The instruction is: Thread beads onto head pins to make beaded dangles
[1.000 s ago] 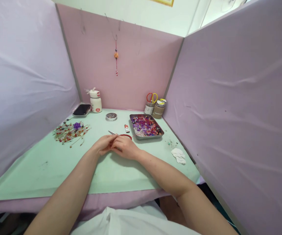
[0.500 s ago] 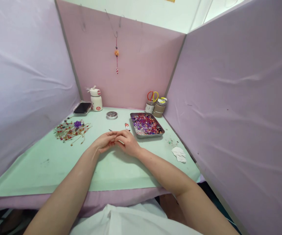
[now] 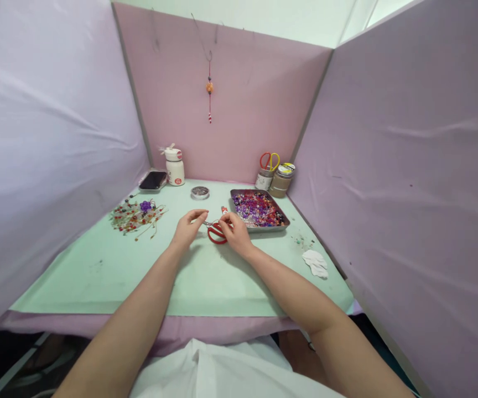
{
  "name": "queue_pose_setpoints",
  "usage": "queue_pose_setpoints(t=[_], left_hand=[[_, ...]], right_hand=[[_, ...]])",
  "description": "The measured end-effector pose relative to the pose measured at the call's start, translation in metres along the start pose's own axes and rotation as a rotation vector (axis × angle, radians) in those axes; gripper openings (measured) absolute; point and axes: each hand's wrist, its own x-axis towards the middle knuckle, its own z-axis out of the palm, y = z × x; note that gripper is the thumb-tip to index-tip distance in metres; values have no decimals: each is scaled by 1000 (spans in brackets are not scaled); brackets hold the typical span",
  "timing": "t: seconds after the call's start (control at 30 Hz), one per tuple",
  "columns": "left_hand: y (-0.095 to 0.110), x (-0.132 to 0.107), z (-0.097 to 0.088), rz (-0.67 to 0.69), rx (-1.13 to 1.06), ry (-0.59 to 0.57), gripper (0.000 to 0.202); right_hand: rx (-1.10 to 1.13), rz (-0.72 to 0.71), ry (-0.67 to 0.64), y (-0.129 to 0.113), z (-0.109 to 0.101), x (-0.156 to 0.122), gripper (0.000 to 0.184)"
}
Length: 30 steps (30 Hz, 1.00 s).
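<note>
Scissors (image 3: pixel 217 235), one pair: red looped handles, pale metal; left of the bead tray (image 3: pixel 269 228), between left hand (image 3: pixel 188 226) and right hand (image 3: pixel 238 235). Fingertips bunched; remotely, I cannot tell what they pinch. White bottle (image 3: pixel 175 168), beyond the tray, leftward: red label (image 3: pixel 177 181), lettering illegible to me.

The pale green tabletop (image 3: pixel 214 287) stands between lilac side panels (image 3: pixel 413 166) and a pink back panel (image 3: pixel 251 105), before a whitish wall (image 3: pixel 289 19).

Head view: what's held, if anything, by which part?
Cannot tell: left hand and right hand are near the red scissors; anything pinched is too small to make out.
</note>
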Motion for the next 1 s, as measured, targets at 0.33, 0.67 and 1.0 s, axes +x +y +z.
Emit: queue_pose_setpoints(t=[0.33, 0.67, 1.0], left_hand=[[-2, 4, -7, -177, -495, -159, 13], [4, 27, -49, -205, -1201, 372, 14], [2, 38, -75, -142, -1125, 601, 17]], right_hand=[[-18, 23, -194, -2, -4, 3, 14], [-382, -75, -183, 7, -36, 20, 20], [-470, 166, 235, 33, -75, 32, 28]])
